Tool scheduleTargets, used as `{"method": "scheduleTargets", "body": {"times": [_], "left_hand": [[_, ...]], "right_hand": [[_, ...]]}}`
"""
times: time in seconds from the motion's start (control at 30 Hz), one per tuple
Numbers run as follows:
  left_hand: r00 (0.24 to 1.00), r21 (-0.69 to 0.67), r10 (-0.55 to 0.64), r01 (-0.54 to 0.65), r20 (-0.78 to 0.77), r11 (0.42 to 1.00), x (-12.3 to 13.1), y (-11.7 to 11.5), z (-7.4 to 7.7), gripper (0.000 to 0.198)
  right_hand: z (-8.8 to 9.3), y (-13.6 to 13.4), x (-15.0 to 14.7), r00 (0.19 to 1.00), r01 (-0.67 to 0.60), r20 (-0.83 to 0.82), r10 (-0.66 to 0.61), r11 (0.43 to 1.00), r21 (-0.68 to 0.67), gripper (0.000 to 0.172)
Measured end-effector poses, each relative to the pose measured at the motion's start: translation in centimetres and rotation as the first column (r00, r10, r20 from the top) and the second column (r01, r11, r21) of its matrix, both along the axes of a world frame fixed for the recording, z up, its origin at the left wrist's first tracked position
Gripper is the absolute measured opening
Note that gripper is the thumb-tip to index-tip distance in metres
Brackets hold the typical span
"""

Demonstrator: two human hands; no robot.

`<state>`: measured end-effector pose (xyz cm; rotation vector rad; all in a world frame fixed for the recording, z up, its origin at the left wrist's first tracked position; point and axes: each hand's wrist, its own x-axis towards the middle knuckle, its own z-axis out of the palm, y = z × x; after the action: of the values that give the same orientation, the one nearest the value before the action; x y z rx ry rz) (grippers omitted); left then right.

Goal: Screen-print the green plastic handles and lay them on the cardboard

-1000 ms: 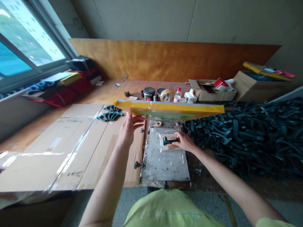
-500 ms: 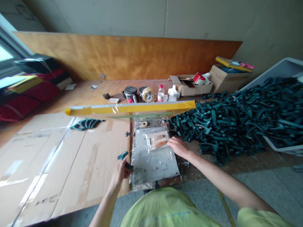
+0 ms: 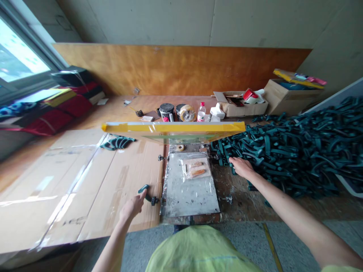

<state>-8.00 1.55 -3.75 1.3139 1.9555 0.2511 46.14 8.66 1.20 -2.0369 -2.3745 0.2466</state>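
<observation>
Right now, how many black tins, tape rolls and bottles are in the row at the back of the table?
Black-lidded tins: 2
Tape rolls: 1
Plastic bottles: 1
Total: 4

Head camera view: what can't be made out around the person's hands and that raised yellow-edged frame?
Yellow-edged frame: its underside is hidden by its own tilt.
Clear plastic bag: contents too small to identify.
Left hand: too small to tell whether it grips the dark green plastic piece.
Pile of dark green plastic pieces by the right hand: cut off by the right picture edge.
</observation>
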Motion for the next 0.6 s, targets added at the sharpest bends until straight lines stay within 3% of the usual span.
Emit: {"method": "scheduleTargets", "body": {"times": [0.1, 0.17, 0.23, 0.3, 0.37, 0.43, 0.5, 0.6], "left_hand": [[0.998, 0.103, 0.054, -0.058, 0.038, 0.993, 0.9, 1.6, 3.4, 0.046], [0.987, 0.243, 0.088, -0.12, 0.138, 0.963, 2.4, 3.3, 6.6, 0.05], [0.943, 0.42, 0.093, -0.228, 0.319, 0.878, 4.5, 5.4, 10.3, 0.048], [0.861, 0.559, 0.043, -0.367, 0.507, 0.744, 6.7, 7.4, 14.0, 0.045], [0.773, 0.618, -0.032, -0.48, 0.633, 0.623, 8.4, 9.2, 17.0, 0.043], [0.733, 0.642, -0.089, -0.523, 0.674, 0.56, 9.4, 10.5, 18.9, 0.041], [0.751, 0.665, -0.095, -0.51, 0.653, 0.546, 9.9, 11.2, 19.7, 0.041], [0.784, 0.674, -0.068, -0.481, 0.617, 0.561, 10.0, 11.3, 19.6, 0.044]], "right_hand": [[2.5, 0.9, -0.5, 0.956, 0.071, -0.284, -0.073, 0.997, -0.017, 0.025], [3.3, 1.3, -2.7, 0.846, 0.046, -0.532, -0.05, 0.999, -0.02, 0.033], [3.2, 1.6, -5.8, 0.706, -0.033, -0.708, 0.014, 0.999, -0.013, 0.04], [2.4, 1.9, -9.0, 0.628, -0.145, -0.772, 0.102, 0.989, 0.012, 0.039], [1.1, 2.2, -11.4, 0.63, -0.248, -0.75, 0.202, 0.967, 0.052, 0.032], [-0.1, 2.5, -13.0, 0.686, -0.316, -0.668, 0.29, 0.945, 0.086, 0.027], [-1.1, 2.5, -14.0, 0.76, -0.349, -0.539, 0.364, 0.927, 0.134, 0.026], [-1.6, 1.4, -14.8, 0.846, -0.367, -0.328, 0.421, 0.905, 0.216, 0.028]]}}
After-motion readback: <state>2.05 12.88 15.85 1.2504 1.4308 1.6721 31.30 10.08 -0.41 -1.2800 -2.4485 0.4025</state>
